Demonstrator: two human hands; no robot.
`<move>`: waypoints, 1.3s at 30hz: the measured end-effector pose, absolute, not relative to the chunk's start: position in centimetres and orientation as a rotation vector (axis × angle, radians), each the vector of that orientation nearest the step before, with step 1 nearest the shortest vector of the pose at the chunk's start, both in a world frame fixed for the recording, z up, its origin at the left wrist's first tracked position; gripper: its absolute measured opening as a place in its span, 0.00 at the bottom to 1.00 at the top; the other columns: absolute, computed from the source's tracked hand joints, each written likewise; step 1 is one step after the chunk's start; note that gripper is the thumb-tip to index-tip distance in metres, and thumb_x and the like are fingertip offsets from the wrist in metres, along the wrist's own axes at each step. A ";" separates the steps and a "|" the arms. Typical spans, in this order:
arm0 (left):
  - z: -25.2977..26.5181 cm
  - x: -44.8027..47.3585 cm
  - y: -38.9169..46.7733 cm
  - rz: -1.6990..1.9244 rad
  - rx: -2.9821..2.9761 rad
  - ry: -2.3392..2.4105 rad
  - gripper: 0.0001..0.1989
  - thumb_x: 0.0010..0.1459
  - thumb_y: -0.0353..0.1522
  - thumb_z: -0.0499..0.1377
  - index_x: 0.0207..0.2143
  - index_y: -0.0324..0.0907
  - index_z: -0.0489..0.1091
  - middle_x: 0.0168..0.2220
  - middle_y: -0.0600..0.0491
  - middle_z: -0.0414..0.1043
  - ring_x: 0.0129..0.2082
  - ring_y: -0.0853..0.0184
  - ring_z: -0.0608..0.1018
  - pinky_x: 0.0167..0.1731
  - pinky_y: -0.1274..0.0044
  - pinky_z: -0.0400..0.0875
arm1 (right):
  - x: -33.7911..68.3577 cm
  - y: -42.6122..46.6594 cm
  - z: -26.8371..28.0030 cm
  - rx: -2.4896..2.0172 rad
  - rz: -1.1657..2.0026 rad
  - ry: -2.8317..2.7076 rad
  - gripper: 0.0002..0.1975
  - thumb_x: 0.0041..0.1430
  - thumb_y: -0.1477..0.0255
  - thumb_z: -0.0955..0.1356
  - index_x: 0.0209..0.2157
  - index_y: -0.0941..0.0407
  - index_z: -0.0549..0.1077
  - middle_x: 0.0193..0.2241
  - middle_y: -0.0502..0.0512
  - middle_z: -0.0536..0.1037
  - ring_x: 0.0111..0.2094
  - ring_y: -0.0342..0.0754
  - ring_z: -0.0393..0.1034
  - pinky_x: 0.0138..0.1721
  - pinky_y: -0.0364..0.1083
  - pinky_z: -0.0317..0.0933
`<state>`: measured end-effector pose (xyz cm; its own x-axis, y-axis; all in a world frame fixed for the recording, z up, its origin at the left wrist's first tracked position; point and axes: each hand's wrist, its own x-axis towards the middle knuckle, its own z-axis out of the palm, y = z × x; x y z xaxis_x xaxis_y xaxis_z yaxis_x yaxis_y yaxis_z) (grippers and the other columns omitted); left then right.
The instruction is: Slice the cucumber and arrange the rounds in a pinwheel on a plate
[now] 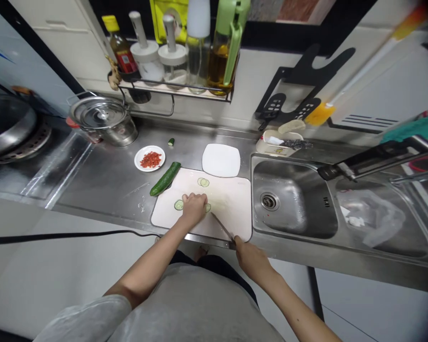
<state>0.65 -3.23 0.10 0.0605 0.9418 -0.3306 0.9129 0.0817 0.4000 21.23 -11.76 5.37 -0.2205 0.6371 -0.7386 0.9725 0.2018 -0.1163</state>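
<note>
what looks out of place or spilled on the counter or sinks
Slightly odd: a cut cucumber end, stray on the counter, away from the cutting board; a crumpled plastic bag in the right-hand sink basin; and a tiny red speck, like a dropped scrap, in the left-hand basin.

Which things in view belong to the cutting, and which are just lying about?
In use:
knife, in right hand
cutting board
cucumber slices, beside left hand
probably the long cucumber

Apparently just lying about:
lidded pot
oil bottle
plastic bag
</note>
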 end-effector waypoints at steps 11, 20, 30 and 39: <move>1.8 -3.8 -6.2 0.273 1.514 1.933 0.06 0.58 0.34 0.56 0.34 0.48 0.73 0.35 0.55 0.77 0.41 0.63 0.73 0.45 0.68 0.53 | 21.5 -11.0 5.2 1.512 -0.898 1.965 0.13 0.65 0.78 0.54 0.46 0.58 0.64 0.36 0.62 0.78 0.40 0.52 0.73 0.30 0.43 0.49; 0.5 -8.7 -6.2 0.304 1.360 2.158 0.07 0.55 0.32 0.58 0.36 0.49 0.75 0.34 0.55 0.78 0.40 0.63 0.74 0.46 0.68 0.55 | 21.3 -10.8 4.7 1.509 -0.889 1.985 0.12 0.65 0.77 0.54 0.45 0.57 0.63 0.37 0.61 0.77 0.39 0.51 0.72 0.30 0.43 0.47; 0.1 -8.4 -5.9 0.268 1.482 2.197 0.07 0.56 0.33 0.57 0.36 0.48 0.75 0.42 0.50 0.76 0.47 0.58 0.71 0.47 0.65 0.54 | 20.8 -10.4 5.4 1.529 -0.911 1.957 0.14 0.65 0.77 0.54 0.48 0.57 0.64 0.37 0.62 0.77 0.39 0.52 0.72 0.31 0.43 0.49; 0.6 -3.0 -1.3 0.328 1.592 2.067 0.14 0.59 0.38 0.54 0.46 0.51 0.72 0.48 0.49 0.71 0.49 0.57 0.68 0.49 0.65 0.53 | 21.9 -10.2 4.8 1.746 -1.036 1.984 0.11 0.67 0.70 0.56 0.46 0.56 0.63 0.34 0.58 0.76 0.37 0.50 0.71 0.31 0.42 0.48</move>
